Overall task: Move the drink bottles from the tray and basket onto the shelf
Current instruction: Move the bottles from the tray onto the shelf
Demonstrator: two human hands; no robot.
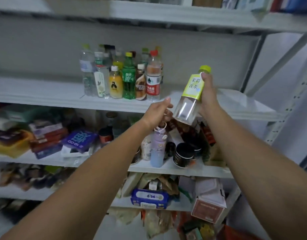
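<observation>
My right hand (208, 94) grips a clear tea bottle (191, 96) with a yellow-green label and cap, tilted, in front of the white shelf (45, 99). My left hand (159, 112) is just left of the bottle's base, fingers stretched toward it and holding nothing. Several drink bottles (125, 78) stand grouped on that shelf to the left of the hands: clear water ones, a green soda, an orange juice, a coffee bottle and a red-capped water bottle (153, 77). To the right of the group the shelf board is bare. Tray and basket are out of view.
The shelf below holds a lilac and blue flask (158, 148), dark jars (183, 153), stacked boxes (45, 137) and a purple packet. Lower shelves carry a wipes pack (149, 198), bags and a carton (210, 201). A metal upright (253, 61) bounds the shelf at right.
</observation>
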